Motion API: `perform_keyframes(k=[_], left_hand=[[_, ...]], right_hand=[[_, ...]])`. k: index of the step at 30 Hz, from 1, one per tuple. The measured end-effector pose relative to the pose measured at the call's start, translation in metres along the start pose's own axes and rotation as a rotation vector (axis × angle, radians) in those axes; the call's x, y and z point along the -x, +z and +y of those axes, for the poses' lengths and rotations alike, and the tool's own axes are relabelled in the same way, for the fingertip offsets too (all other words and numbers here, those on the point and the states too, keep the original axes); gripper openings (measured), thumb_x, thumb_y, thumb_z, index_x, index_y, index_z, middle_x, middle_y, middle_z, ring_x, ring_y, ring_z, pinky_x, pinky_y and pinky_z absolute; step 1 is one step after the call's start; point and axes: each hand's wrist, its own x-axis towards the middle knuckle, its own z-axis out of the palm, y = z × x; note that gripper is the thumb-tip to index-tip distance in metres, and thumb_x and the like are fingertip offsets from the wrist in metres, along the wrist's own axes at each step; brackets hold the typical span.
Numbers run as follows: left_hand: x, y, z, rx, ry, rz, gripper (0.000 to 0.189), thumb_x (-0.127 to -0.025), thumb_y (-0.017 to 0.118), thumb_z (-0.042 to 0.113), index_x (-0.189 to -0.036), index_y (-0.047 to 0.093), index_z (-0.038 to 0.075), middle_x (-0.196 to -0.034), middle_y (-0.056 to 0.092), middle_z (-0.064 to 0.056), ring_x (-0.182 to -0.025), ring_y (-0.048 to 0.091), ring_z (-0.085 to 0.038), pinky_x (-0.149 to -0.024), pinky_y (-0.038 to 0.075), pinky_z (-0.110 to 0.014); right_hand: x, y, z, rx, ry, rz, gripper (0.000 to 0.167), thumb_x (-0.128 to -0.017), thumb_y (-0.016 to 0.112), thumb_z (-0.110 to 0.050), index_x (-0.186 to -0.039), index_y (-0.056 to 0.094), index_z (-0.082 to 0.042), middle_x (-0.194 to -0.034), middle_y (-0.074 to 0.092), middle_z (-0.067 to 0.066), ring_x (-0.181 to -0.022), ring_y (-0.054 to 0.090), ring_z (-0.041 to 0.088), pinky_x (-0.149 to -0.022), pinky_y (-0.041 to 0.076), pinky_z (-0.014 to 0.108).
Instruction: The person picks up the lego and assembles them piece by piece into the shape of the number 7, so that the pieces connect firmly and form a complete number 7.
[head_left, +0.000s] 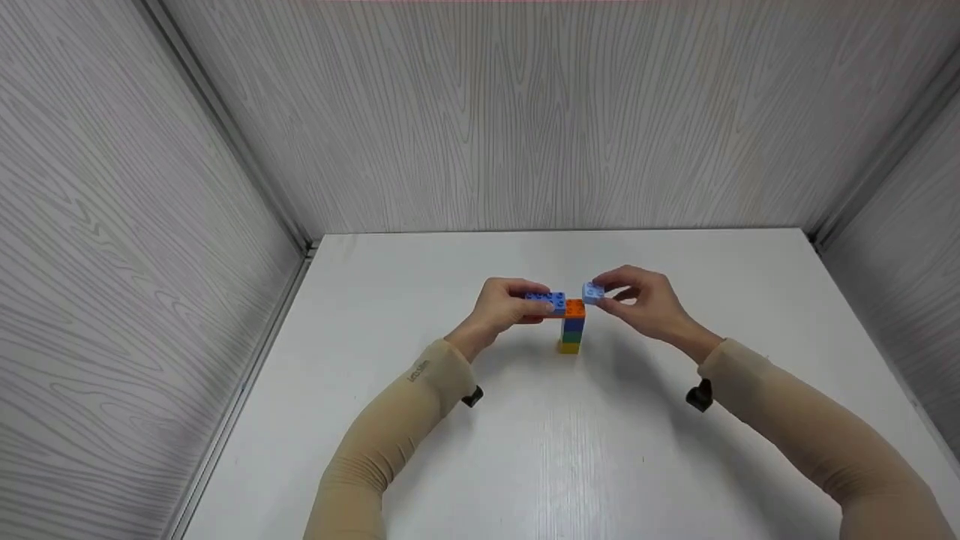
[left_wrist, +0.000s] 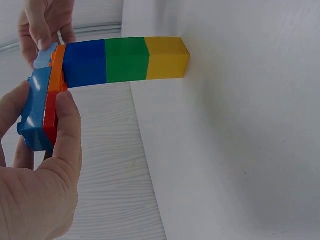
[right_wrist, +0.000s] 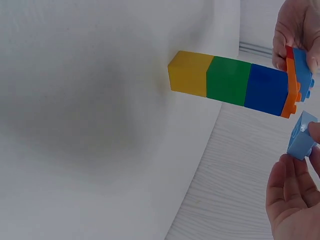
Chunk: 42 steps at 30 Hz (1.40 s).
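A small tower stands upright on the white table, with a yellow brick (left_wrist: pixel 167 59) at the bottom, then a green brick (left_wrist: pixel 126 60) and a dark blue brick (left_wrist: pixel 85 62). A thin orange brick (head_left: pixel 575 308) caps it. My left hand (head_left: pixel 501 306) pinches a long blue brick (left_wrist: pixel 37 107) and a thin red brick (left_wrist: pixel 51 115) under it, at the left of the tower top. The blue brick overlaps part of the orange one. In my right hand (head_left: pixel 652 301), thumb and fingertips pinch a light blue brick (right_wrist: pixel 301 140), tilted and apart from the orange brick's right side.
The white table (head_left: pixel 585 465) extends around the tower. A pale wood-grain panel (head_left: pixel 525 112) rises behind it, with similar panels on the left (head_left: pixel 112 262) and right (head_left: pixel 900 195).
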Motion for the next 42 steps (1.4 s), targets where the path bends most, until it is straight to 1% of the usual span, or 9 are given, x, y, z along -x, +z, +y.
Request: perform_keyframes(k=[6, 13, 16, 22, 29, 32, 35, 39, 42], left_hand=[[0.001, 0.0, 0.001, -0.008, 0.019, 0.004, 0.031, -0.095, 0.092, 0.015, -0.125, 0.086, 0.013, -0.13, 0.08, -0.011, -0.109, 0.083, -0.023, -0.097, 0.07, -0.035], [0.002, 0.001, 0.0, -0.009, 0.017, 0.003, 0.031, -0.095, 0.092, 0.017, -0.125, 0.086, 0.013, -0.13, 0.08, -0.01, -0.111, 0.083, -0.023, -0.098, 0.07, -0.035], [0.003, 0.001, -0.001, -0.013, 0.015, 0.007, 0.031, -0.095, 0.092, 0.018, -0.125, 0.086, 0.013, -0.131, 0.079, -0.01, -0.112, 0.082, -0.023, -0.098, 0.07, -0.035], [0.002, 0.001, -0.001, -0.003, 0.019, 0.005, 0.037, -0.096, 0.092, 0.018, -0.131, 0.084, 0.01, -0.133, 0.078, -0.01, -0.114, 0.081, -0.024, -0.099, 0.069, -0.035], [0.011, 0.002, -0.009, -0.006, 0.0, 0.031, 0.037, -0.096, 0.091, 0.02, -0.131, 0.084, 0.011, -0.132, 0.079, -0.01, -0.11, 0.082, -0.023, -0.099, 0.069, -0.034], [0.011, 0.003, -0.01, -0.007, 0.048, 0.043, 0.037, -0.097, 0.09, 0.021, -0.132, 0.083, 0.011, -0.132, 0.079, -0.011, -0.11, 0.081, -0.023, -0.098, 0.069, -0.034], [0.009, 0.005, -0.012, -0.012, 0.11, 0.046, 0.035, -0.099, 0.089, 0.022, -0.133, 0.083, 0.013, -0.135, 0.079, -0.012, -0.112, 0.081, -0.022, -0.096, 0.07, -0.033], [0.008, 0.005, -0.018, -0.019, 0.168, 0.037, 0.038, -0.101, 0.086, 0.02, -0.138, 0.081, 0.013, -0.14, 0.078, -0.013, -0.116, 0.08, -0.022, -0.097, 0.069, -0.033], [0.009, 0.001, -0.023, -0.036, 0.202, 0.04, 0.041, -0.102, 0.085, 0.017, -0.143, 0.079, 0.015, -0.143, 0.077, -0.012, -0.118, 0.079, -0.023, -0.1, 0.069, -0.033]], right_hand=[[-0.005, 0.009, -0.007, -0.011, -0.062, -0.051, 0.028, -0.1, 0.085, -0.011, -0.128, 0.084, -0.014, -0.128, 0.081, 0.008, -0.114, 0.077, 0.022, -0.093, 0.062, 0.017], [-0.009, 0.014, -0.011, 0.006, -0.077, -0.09, 0.028, -0.101, 0.083, -0.009, -0.128, 0.084, -0.016, -0.127, 0.08, 0.007, -0.118, 0.076, 0.026, -0.094, 0.062, 0.019], [-0.009, 0.014, -0.011, 0.038, -0.105, -0.106, 0.029, -0.1, 0.084, -0.008, -0.127, 0.085, -0.015, -0.126, 0.08, 0.008, -0.117, 0.075, 0.027, -0.096, 0.065, 0.026], [-0.011, 0.014, -0.013, 0.109, -0.181, -0.131, 0.028, -0.098, 0.085, -0.006, -0.126, 0.085, -0.011, -0.126, 0.079, 0.009, -0.114, 0.076, 0.027, -0.098, 0.069, 0.05], [-0.004, 0.027, -0.008, 0.157, -0.295, -0.103, 0.027, -0.097, 0.087, -0.004, -0.124, 0.085, -0.006, -0.123, 0.08, 0.013, -0.11, 0.079, 0.032, -0.095, 0.07, 0.052], [-0.006, 0.027, -0.01, 0.157, -0.29, -0.069, 0.025, -0.096, 0.088, -0.004, -0.121, 0.086, -0.006, -0.121, 0.081, 0.013, -0.108, 0.08, 0.032, -0.096, 0.069, 0.055], [-0.008, 0.025, -0.011, 0.147, -0.249, -0.046, 0.024, -0.096, 0.088, -0.005, -0.12, 0.086, -0.007, -0.12, 0.082, 0.011, -0.108, 0.079, 0.031, -0.097, 0.069, 0.056], [-0.011, 0.026, -0.01, 0.139, -0.184, -0.058, 0.024, -0.097, 0.087, -0.008, -0.122, 0.086, -0.008, -0.12, 0.081, 0.011, -0.109, 0.078, 0.031, -0.101, 0.068, 0.057], [-0.013, 0.028, -0.009, 0.114, -0.132, -0.075, 0.025, -0.099, 0.085, -0.011, -0.124, 0.086, -0.01, -0.121, 0.081, 0.01, -0.11, 0.078, 0.029, -0.104, 0.068, 0.053]])
